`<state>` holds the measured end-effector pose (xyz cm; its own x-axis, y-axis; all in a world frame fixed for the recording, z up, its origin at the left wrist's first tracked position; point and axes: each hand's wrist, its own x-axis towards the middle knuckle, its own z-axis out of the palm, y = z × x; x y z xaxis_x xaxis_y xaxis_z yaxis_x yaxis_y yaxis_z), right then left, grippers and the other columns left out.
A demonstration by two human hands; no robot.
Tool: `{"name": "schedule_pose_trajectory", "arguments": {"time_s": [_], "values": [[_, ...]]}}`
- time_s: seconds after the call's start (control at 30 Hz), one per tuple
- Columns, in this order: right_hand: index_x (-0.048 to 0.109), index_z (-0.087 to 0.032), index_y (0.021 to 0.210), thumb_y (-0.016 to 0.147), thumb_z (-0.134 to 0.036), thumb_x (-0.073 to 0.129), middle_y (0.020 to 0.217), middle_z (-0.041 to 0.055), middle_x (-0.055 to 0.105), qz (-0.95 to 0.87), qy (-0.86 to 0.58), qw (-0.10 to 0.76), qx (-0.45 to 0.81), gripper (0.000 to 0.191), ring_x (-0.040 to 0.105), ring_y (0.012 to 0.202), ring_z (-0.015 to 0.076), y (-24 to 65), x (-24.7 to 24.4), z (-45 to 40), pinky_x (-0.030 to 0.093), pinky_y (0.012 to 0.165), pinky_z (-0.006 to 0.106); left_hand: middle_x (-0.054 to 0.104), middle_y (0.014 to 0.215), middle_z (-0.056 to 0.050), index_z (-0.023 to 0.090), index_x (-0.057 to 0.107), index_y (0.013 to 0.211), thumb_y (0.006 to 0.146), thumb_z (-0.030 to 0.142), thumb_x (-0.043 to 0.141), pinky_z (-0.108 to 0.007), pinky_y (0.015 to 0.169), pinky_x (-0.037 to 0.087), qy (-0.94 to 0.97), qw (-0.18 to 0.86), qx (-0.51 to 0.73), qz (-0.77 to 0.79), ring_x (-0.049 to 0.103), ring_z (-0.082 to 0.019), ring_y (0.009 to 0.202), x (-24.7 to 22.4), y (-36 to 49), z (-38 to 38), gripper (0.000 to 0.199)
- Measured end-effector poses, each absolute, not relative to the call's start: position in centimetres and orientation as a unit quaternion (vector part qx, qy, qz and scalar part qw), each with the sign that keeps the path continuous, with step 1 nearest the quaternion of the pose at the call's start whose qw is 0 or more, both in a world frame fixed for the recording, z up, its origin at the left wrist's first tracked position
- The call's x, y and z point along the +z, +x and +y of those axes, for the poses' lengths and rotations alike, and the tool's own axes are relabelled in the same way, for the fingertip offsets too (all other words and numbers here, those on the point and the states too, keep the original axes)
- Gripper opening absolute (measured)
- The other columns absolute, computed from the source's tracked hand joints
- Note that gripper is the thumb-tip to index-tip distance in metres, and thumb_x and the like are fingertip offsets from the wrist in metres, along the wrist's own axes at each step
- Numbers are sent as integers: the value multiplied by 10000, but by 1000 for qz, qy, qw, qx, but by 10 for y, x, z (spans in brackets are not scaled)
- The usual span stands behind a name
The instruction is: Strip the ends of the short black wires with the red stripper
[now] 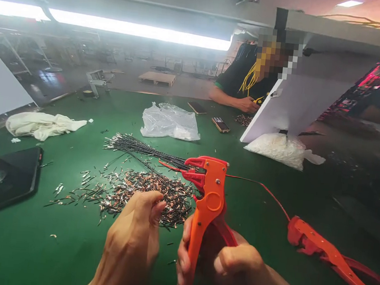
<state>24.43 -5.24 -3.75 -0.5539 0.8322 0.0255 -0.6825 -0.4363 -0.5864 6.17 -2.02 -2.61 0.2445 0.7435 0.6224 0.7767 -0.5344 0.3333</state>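
Note:
My right hand [232, 258] is wrapped round the handles of an orange wire stripper [212, 198], held upright with its red jaws pointing left and a gap between them. Close by on the left, my left hand [136, 231] is closed, thumb against curled fingers; anything between them is hidden. Just beyond it lies a pile of cut wire ends and insulation bits [151, 192], black and copper-coloured. A bundle of black wires [142, 147] stretches behind the pile, its right end near the stripper's jaws. A thin red wire [266, 189] runs right from behind the stripper.
A second orange stripper [330, 250] is at the right. On the green table [65, 247] lie a large black phone [9, 181], a white cloth [44, 125], a clear plastic bag [170, 122] and two smaller phones [220, 124]. Across it, a person [238, 80] works beside a white panel [302, 90].

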Motion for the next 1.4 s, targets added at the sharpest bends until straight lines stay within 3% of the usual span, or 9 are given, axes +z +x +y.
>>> {"name": "schedule_pose_trajectory", "arguments": {"time_s": [0.17,0.3,0.47,0.57,0.77,0.93,1.07,1.27,1.4], "values": [[612,-133,1025,583,-123,516,824,84,647,-275,-139,455,835,452,651,764,244,245,-40,-51,506,709,419,575,733,-8,158,555,1047,951,98,423,-248,606,468,-796,27,-417,-438,544,-142,656,-26,69,-19,173],[618,-123,1052,594,-122,513,853,86,636,-305,-162,467,814,470,644,782,237,247,-42,-49,487,771,445,525,677,15,149,569,1052,954,98,425,-249,574,438,-804,53,-403,-434,479,-126,569,-31,68,-17,181],[615,-141,1080,636,-145,563,909,88,637,-363,-193,439,799,447,624,824,234,247,-46,-53,462,806,428,570,691,-5,140,565,1009,941,75,407,-287,647,483,-809,66,-380,-444,546,-152,635,-25,65,-18,184],[607,-151,1113,670,-172,607,923,80,634,-406,-206,427,782,444,603,831,225,247,-47,-56,451,795,389,580,660,-2,128,588,986,916,49,427,-267,598,475,-815,97,-381,-425,545,-142,579,-21,64,-18,192],[615,-179,959,716,-227,631,842,57,626,-450,-252,421,747,248,572,783,202,245,-50,-51,438,756,343,680,705,-8,146,579,996,906,74,489,-230,510,430,-799,148,-399,-424,634,-130,570,-22,65,-23,146],[609,-192,923,716,-316,637,801,54,622,-461,-270,408,740,243,576,734,218,241,-45,-46,455,738,371,699,708,-5,167,559,991,955,188,474,-228,440,387,-802,146,-397,-422,641,-118,537,-20,72,-29,95],[651,-189,864,751,-320,611,768,55,610,-476,-283,399,731,178,572,764,230,237,-42,-47,445,772,373,699,717,2,175,544,989,953,155,471,-234,446,391,-803,117,-397,-429,637,-117,535,-18,77,-33,84],[634,-182,963,782,-393,663,728,26,568,-461,-280,427,726,279,487,671,179,229,-50,-49,417,672,304,660,652,21,197,497,912,931,113,469,-258,443,371,-809,129,-366,-442,647,-147,569,-17,81,-36,91],[592,-175,862,801,-496,675,727,16,507,-455,-309,446,706,336,434,659,154,225,-54,-52,396,644,282,582,572,55,216,462,878,926,110,448,-264,433,362,-806,110,-367,-452,600,-139,495,-16,84,-36,117]]}}
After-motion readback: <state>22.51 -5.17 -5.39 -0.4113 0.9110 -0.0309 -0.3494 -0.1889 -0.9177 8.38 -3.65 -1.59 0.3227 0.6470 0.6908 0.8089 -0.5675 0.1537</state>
